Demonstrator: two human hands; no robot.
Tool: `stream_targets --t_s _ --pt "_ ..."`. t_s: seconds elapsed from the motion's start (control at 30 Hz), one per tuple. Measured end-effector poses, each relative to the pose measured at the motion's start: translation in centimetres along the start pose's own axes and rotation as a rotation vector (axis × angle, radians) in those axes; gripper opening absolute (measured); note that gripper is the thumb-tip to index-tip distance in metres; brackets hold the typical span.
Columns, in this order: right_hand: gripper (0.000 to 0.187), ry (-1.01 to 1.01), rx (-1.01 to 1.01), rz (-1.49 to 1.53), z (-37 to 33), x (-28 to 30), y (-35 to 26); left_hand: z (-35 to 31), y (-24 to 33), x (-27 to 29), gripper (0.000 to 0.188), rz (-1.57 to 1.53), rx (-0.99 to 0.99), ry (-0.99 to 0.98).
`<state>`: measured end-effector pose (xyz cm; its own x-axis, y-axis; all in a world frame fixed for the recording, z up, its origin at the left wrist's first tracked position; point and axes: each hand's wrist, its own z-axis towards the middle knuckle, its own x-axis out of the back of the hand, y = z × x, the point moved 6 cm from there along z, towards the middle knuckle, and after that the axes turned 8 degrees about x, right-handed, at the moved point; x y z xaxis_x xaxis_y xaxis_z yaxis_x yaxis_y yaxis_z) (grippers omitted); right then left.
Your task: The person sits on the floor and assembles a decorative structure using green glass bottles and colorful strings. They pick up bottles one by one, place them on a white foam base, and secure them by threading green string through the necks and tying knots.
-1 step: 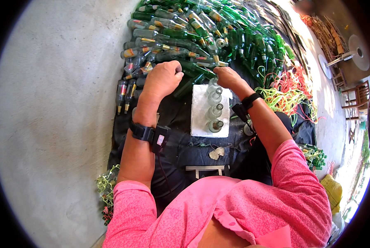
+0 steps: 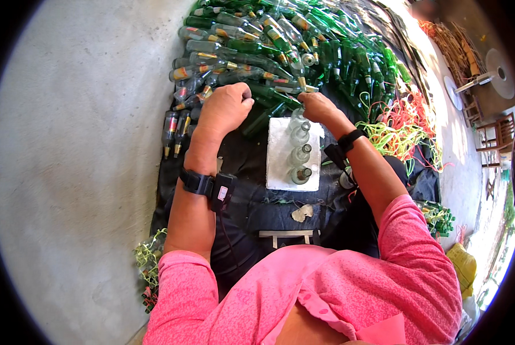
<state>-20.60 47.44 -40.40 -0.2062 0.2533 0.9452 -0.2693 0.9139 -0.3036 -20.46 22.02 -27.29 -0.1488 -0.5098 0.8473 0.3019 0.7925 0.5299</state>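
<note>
A white foam slab (image 2: pixel 277 172) lies on the black sheet in front of me, with a row of clear glass bottles (image 2: pixel 299 156) standing upright along its right side. My right hand (image 2: pixel 319 108) is closed at the top of the farthest clear bottle (image 2: pixel 296 118), its fingers around the neck, and hides the mouth. My left hand (image 2: pixel 227 106) is curled closed to the left of the slab, over the near edge of the bottle pile. Whatever its fingers may hold is hidden. A dark green bottle (image 2: pixel 263 119) lies just right of my left hand.
Many green and clear bottles (image 2: pixel 251 46) lie heaped beyond my hands. Two dark bottles (image 2: pixel 170 135) lie at the pile's left edge on the black sheet (image 2: pixel 240 172). Tangled yellow-green and orange strings (image 2: pixel 398 135) are at the right. Farther right stand wooden chairs (image 2: pixel 502 132) and a yellow sack (image 2: pixel 462 265).
</note>
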Motion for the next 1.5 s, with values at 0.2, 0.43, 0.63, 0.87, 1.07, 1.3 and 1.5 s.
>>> stream_targets --t_s 0.2,0.43,0.63,0.87,1.07,1.3,1.5 --pt "0.038 0.105 0.049 0.039 -1.0 2.0 -0.1 0.6 -2.8 2.5 0.020 -0.034 0.118 0.071" --pt "0.042 0.121 0.066 0.055 -3.2 4.9 -0.2 -0.1 -5.8 4.9 0.022 -0.031 0.232 0.135" --pt "0.046 0.090 -0.029 0.070 -5.1 7.2 0.1 -0.8 -6.9 4.0 0.020 0.036 0.209 0.089" --pt "0.041 0.082 -0.057 0.115 -6.5 8.7 0.4 -0.6 -9.9 5.5 0.022 -0.072 0.308 0.153" --pt "0.038 0.159 0.001 0.118 -7.5 8.6 1.7 -1.1 -13.2 5.2 0.022 -0.053 0.320 0.168" --pt "0.037 0.103 -0.003 0.089 -7.6 7.9 3.0 -0.2 -13.0 -2.8 0.021 0.124 0.174 -0.084" --pt "0.033 0.159 0.036 0.151 -8.0 8.8 2.0 -3.2 -22.0 -18.5 0.019 -0.168 0.589 -0.407"
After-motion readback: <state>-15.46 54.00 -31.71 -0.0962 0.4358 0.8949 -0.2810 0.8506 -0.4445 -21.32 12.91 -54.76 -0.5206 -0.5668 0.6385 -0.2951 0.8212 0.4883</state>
